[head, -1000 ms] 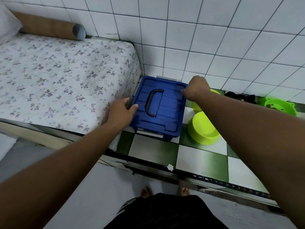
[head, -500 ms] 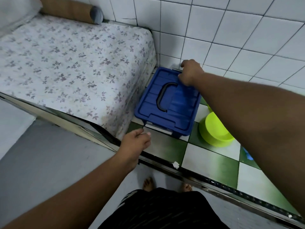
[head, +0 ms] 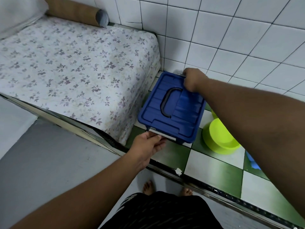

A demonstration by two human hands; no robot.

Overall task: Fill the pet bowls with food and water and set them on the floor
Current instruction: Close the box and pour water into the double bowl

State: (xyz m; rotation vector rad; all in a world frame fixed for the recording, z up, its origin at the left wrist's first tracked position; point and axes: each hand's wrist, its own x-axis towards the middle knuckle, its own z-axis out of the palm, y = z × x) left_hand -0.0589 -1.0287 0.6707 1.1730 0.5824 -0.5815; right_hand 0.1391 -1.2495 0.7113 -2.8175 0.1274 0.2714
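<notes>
A blue plastic box [head: 173,111] with a dark handle on its lid stands on the green-and-white tiled counter [head: 212,164], between a mattress and the bowls. My left hand [head: 148,142] pinches the grey clip on the box's near edge. At the far edge, by the wall, my right hand [head: 193,79] grips the other clip. A lime green pet bowl [head: 219,139] sits just right of the box. A second green bowl [head: 213,113] behind it is mostly hidden by my right forearm.
A flowered mattress [head: 74,71] fills the left, with a brown cardboard tube [head: 77,11] against the white tiled wall [head: 231,38]. A blue object [head: 252,161] peeks from under my right arm. The counter's metal front edge [head: 214,189] runs diagonally above my bare feet.
My left hand left the box's left side, dropped to the near edge and took hold of the front clip. My right hand shifted along the far edge to the back clip.
</notes>
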